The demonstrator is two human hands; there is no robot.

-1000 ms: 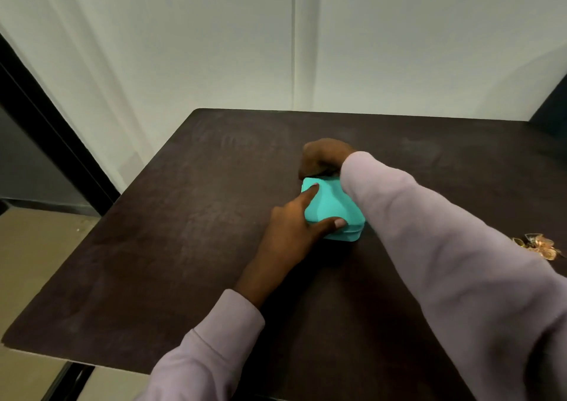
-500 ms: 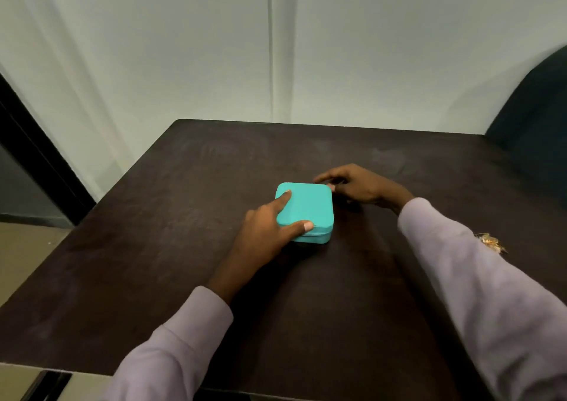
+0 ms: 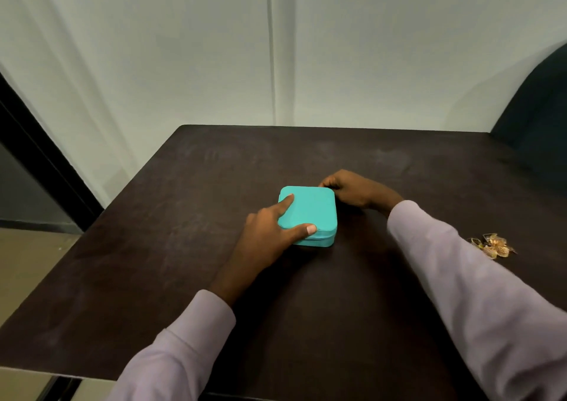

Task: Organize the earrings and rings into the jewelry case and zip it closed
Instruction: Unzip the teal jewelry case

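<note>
A turquoise jewelry case (image 3: 313, 209) lies closed flat near the middle of the dark table (image 3: 184, 278). My left hand (image 3: 270, 232) rests on its left side, index finger on the lid and thumb across the front edge, holding it down. My right hand (image 3: 349, 190) is curled at the case's far right corner, fingers pinched at the zipper line; the zipper pull itself is hidden. A small heap of gold earrings (image 3: 494, 245) lies on the table to the right, beyond my right sleeve.
A pale wall stands just past the table's far edge. A dark chair back (image 3: 537, 118) rises at the right. The table's left edge drops to a tan floor, with a dark door frame at far left.
My right hand has swung from the case's far left side around to its far right corner. My left hand stays on the case. The camera view has shifted.
</note>
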